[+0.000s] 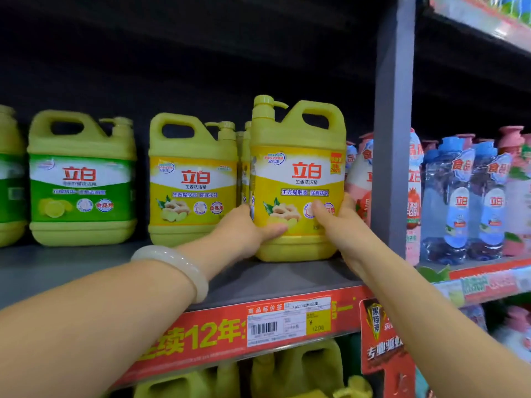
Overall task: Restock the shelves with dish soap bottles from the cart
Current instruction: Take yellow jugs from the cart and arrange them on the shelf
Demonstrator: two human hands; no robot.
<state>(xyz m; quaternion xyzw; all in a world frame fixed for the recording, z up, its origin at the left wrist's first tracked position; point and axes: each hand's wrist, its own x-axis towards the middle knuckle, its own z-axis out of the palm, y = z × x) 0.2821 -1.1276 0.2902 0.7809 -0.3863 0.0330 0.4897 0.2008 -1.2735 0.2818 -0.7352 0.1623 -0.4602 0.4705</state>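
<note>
With your left hand point(247, 228) and right hand point(337, 222) both clasping the yellow-labelled, lime-green plastic dish soap jug point(297, 179) near the grey shelf's point(287, 275) front edge, letting go early risks it tipping off.

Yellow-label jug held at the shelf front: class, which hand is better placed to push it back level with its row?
Probably the right hand: its palm wraps the jug on the front-right, while the left hand only steadies the lower left side.
</note>
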